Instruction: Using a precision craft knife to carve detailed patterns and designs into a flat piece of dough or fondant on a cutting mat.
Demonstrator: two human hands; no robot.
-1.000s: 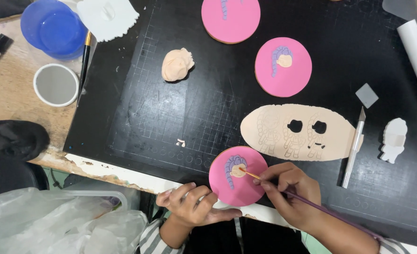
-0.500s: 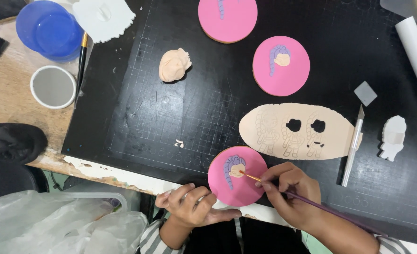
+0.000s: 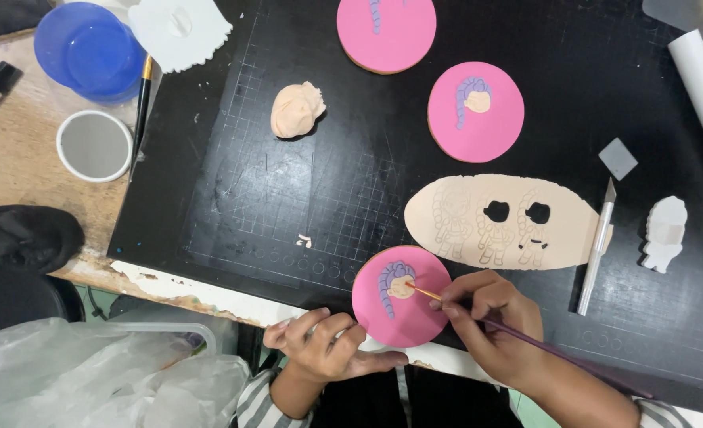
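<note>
Pink fondant covers the round cookie (image 3: 403, 296) at the mat's near edge, at six o'clock, bearing a small purple-haired face. Right hand (image 3: 490, 321) pinches a thin brush (image 3: 478, 315), its tip touching that face. Left hand (image 3: 323, 349) rests with fingers loosely curled, thumb touching the cookie's rim. Beyond, at two o'clock, lie a rolled peach sheet (image 3: 506, 222) with cut-outs and a craft knife (image 3: 597, 246).
</note>
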